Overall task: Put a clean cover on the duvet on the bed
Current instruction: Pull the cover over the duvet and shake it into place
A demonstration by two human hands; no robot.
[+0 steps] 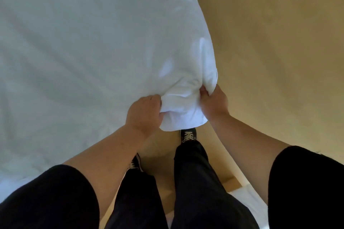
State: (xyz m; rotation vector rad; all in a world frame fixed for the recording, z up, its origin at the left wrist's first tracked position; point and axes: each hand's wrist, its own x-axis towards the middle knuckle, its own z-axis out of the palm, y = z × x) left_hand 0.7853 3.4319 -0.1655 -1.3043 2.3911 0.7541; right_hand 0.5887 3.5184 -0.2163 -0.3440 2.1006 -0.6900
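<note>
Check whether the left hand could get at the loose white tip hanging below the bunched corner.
Probably yes. The left hand grips the bunched corner right beside the hanging tip, nothing lies between, but it would have to loosen its hold first.

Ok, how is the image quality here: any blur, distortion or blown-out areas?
Head view: wide-angle bending at the edges; soft overall; white cover nearly blown out at the bunched corner gripped by left hand and right hand; tan floor evenly lit.
</note>
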